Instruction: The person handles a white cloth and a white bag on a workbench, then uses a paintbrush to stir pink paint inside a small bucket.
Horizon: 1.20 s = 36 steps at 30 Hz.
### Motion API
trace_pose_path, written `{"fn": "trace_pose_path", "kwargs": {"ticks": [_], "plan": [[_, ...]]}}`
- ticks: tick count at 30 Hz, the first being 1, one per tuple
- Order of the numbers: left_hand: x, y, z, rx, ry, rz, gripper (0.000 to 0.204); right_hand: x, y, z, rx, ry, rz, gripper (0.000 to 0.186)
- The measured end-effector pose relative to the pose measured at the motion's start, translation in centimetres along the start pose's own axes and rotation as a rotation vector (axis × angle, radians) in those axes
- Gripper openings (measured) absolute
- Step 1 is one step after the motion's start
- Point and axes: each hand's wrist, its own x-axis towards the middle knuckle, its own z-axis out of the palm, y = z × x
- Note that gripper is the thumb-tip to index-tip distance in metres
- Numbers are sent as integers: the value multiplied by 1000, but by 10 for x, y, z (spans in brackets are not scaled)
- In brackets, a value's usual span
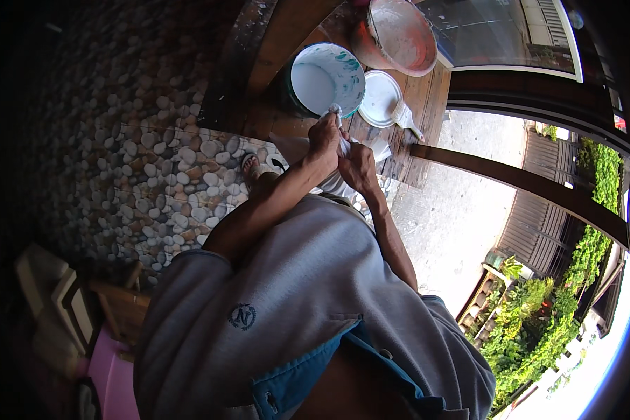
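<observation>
My left hand (323, 138) is closed round the bunched upper end of a thin white sheet, by its look a plastic bag (344, 147). A small greyish-white tip sticks out above that fist. Just below and to the right, my right hand (358, 168) also grips the bag, whose loose folds hang beneath both hands. Right beyond my hands stands an open bucket (320, 78) of white paint, its inner wall smeared with green. Beside it lies a round white lid (380, 98), with a wide white-coated paintbrush (404, 117) at its right edge.
A reddish, white-stained tub (403, 35) stands behind the lid on the wooden boards (434, 98). A glass-paned frame (507, 31) is at the upper right. Pebble-patterned flooring (168, 168) spreads left. A wooden beam (518, 175) crosses the right side, with a pink object (112, 378) lower left.
</observation>
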Motion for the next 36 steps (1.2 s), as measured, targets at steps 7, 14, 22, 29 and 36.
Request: {"fn": "trace_pose_path", "kwargs": {"ticks": [7, 14, 22, 29, 36], "plan": [[-4, 6, -4, -204, -17, -131, 23, -4, 1, -1, 1, -21, 30, 37], [3, 2, -12, -199, -157, -122, 28, -2, 4, 0, -9, -46, 64, 33], [1, 4, -13, -193, -189, -191, 13, -4, 18, 1, -70, -32, -96, 28], [2, -3, -9, -196, -60, -123, 13, -4, 1, -7, 44, -12, 20, 27], [-24, 8, 7, 159, -6, 198, 15, -5, 0, -4, 37, -17, -99, 19]]}}
